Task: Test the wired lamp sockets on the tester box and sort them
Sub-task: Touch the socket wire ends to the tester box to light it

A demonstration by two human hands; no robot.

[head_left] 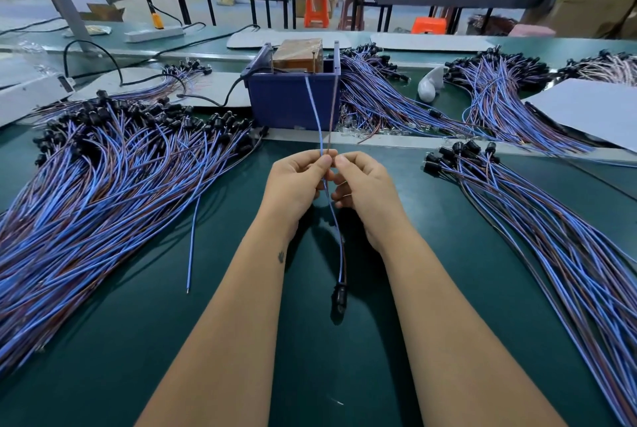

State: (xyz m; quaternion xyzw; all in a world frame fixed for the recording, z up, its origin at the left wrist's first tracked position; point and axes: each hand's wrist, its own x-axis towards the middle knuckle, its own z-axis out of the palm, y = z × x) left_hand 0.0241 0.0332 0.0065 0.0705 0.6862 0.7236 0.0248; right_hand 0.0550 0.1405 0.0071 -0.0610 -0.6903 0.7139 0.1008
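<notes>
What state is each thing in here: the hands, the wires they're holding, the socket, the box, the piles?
Left hand: pinches the blue wire.
Right hand: pinches the brown wire.
Both wires: spread apart, tips up at the tester box.
Black socket: hangs below the hands, above the green table.
Left pile: lying fanned out.
Right pile: lying fanned out.
Loose blue wire: lies alone on the table.

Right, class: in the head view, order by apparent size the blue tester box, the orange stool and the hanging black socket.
1. Blue tester box.
2. Orange stool, though farther away, so true size is unsure.
3. Hanging black socket.
</notes>
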